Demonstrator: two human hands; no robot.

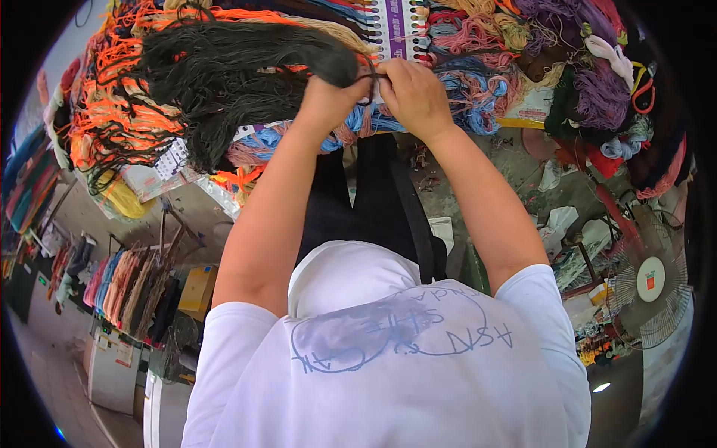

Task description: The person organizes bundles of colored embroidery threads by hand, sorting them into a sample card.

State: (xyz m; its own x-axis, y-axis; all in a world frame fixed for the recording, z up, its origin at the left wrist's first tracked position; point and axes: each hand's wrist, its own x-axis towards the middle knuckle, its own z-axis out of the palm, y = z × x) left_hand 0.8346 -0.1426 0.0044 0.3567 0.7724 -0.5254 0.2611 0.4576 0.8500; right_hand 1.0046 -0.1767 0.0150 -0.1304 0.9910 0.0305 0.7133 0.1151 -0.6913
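Note:
A thick bundle of dark green-black yarn [239, 63] spreads across the table to the left, its loose strands hanging over the front edge. My left hand [328, 101] is closed around the gathered end of this bundle. Close beside it, my right hand [412, 97] is pinched at a thin dark strand that runs between the two hands; its fingertips are partly hidden. Just beyond my hands lies a white thread card [396, 30] with a purple strip, holes along both sides and coloured threads through them. Light blue yarn [482, 89] lies right of my right hand.
Orange yarn [112, 97] covers the table's left part, and purple yarn [597, 97] lies at the right. Hanks hang on a rack [134, 291] at lower left. A standing fan [650, 280] is at the right, with plastic bags [556, 224] nearby.

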